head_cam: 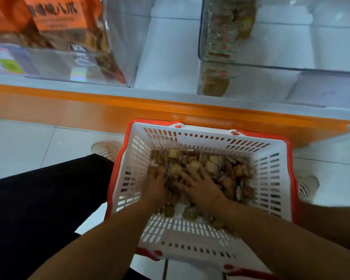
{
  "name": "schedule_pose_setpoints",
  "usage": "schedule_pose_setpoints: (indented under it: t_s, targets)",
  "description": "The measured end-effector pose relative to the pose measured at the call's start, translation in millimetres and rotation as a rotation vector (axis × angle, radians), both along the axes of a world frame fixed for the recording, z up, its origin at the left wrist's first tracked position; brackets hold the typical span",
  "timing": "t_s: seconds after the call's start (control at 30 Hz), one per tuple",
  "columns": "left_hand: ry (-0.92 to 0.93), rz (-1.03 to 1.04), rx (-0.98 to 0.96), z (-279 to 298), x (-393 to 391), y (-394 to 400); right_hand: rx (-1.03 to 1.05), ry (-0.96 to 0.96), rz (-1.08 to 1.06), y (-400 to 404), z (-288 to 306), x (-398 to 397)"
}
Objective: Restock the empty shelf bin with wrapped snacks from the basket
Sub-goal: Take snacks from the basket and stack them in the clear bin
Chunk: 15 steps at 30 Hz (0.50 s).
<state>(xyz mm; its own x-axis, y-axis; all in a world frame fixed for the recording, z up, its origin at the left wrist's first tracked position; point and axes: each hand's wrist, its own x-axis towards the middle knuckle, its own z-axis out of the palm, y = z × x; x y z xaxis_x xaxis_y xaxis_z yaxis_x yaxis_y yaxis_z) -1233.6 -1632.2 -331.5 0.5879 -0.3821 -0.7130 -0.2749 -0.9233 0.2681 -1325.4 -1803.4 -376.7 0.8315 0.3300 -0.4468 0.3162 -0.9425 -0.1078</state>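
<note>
White basket (271, 178) on the floor, both hands dug into wrapped snacks (212, 166), left hand (157, 188) fingers buried, grip unclear, right hand (200, 185) fingers spread flat, clear shelf bin (291, 67) above

Dim, soft motion blur; wide-angle bending at edges.

Snacks (214, 168) in the basket (271, 168) on the floor, before the shelf bin (281, 67) above.
</note>
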Motion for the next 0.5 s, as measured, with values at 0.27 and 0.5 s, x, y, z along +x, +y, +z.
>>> schedule_pose_setpoints:
  t_s: [0.27, 0.5]
  targets:
    - [0.09, 0.057, 0.102, -43, -15, -8, -0.018, 0.253, -0.23, 19, -21, -24]
    - [-0.047, 0.138, 0.223, -63, -35, -20, -0.097, 0.326, -0.273, 29, -18, -14]
